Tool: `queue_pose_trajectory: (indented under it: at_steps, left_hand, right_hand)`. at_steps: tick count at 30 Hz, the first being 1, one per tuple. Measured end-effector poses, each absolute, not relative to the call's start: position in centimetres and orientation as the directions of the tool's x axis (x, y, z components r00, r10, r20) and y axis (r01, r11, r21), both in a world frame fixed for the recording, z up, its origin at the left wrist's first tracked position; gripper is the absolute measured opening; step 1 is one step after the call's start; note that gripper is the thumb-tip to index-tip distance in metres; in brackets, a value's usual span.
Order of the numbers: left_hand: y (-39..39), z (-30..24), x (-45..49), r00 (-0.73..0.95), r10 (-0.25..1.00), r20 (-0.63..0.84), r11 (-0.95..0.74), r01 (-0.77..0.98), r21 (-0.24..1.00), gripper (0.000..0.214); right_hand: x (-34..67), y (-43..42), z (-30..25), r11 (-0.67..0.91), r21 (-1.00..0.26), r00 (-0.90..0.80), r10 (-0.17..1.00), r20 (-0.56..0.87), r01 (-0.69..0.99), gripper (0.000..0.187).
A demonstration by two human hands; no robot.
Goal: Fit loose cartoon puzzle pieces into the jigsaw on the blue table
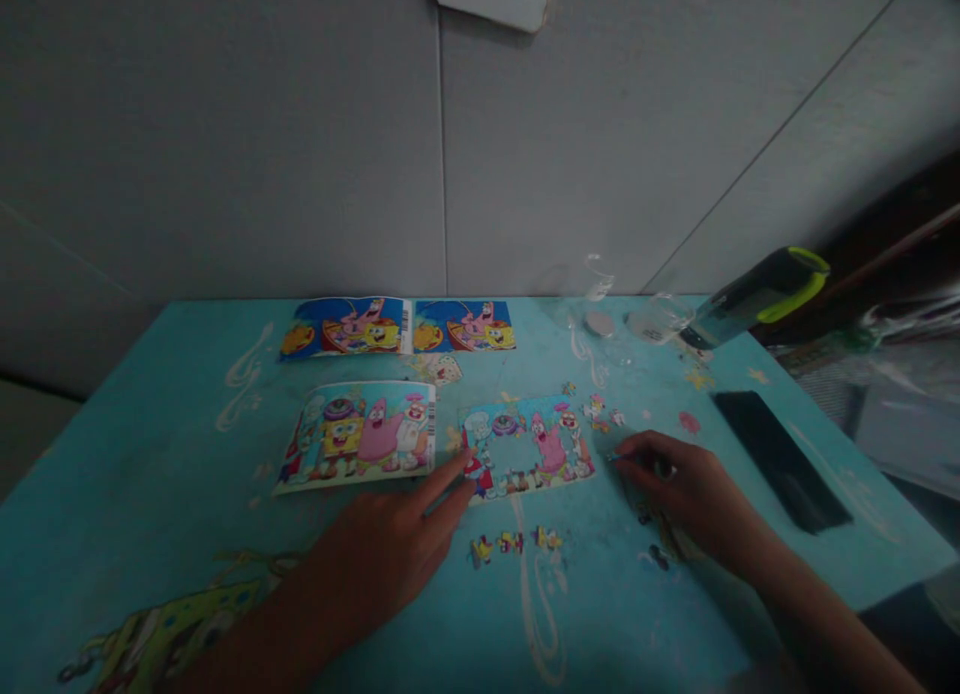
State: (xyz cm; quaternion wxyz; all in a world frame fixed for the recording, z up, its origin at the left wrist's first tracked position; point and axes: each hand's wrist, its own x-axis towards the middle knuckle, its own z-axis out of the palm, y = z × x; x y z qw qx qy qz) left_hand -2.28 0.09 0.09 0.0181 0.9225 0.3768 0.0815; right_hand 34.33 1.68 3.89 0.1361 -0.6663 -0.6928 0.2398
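Note:
A partly assembled jigsaw puzzle (553,452) with cartoon figures lies flat on the table, blue showing through an open area in its middle. My left hand (397,539) has its fingers stretched out, the tips resting at the puzzle's left edge. To the right of the puzzle, my right hand (675,479) pinches a small bluish puzzle piece (613,457) between thumb and fingertips. Loose yellow puzzle pieces (511,542) lie in a row below the puzzle, and more loose pieces (596,412) sit off its upper right corner. A picture sheet (375,434) showing similar figures lies to the left.
Two blue picture cards (465,327) lie near the wall (300,144). At the back right are clear plastic cups (600,279) and a dark bottle (750,299) with a yellow-green rim. A black phone-like slab (780,459) lies right of my right hand on the patterned tablecloth (637,634).

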Motion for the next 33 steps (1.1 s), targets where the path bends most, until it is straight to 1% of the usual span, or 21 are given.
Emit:
queue_pose_trajectory:
  at_steps: [6,9,13,16,25,33]
  left_hand:
    - [0.0,0.6,-2.1,0.7,0.71,0.078,-0.704,0.706,0.077,0.047]
    - [0.0,0.9,-2.0,0.698,0.715,0.046,-0.699,0.712,0.056,0.047]
    - [0.0,1.1,-1.9,0.697,0.716,0.034,-0.698,0.715,0.044,0.043]
    - [0.1,1.1,-1.9,0.702,0.711,0.052,-0.703,0.71,0.035,0.04]
    - [0.0,0.9,-1.7,0.696,0.712,0.097,-0.702,0.711,0.049,0.041]
    - [0.0,1.3,-1.7,0.702,0.71,0.066,-0.704,0.71,0.028,0.037]
  right_hand:
    - [28.2,4.2,5.0,0.107,-0.689,-0.253,0.961,-0.114,0.717,0.016]
    - [24.5,5.6,4.8,0.144,-0.738,-0.341,0.932,-0.122,0.659,0.015]
    - [22.0,6.7,3.8,0.172,-0.75,-0.382,0.917,-0.115,0.639,0.014]
    - [21.7,6.8,3.5,0.163,-0.75,-0.379,0.917,-0.125,0.641,0.016]
    - [22.0,6.6,3.4,0.173,-0.724,-0.355,0.929,-0.105,0.667,0.017]
    - [22.2,6.5,3.3,0.146,-0.74,-0.351,0.927,-0.129,0.657,0.017]
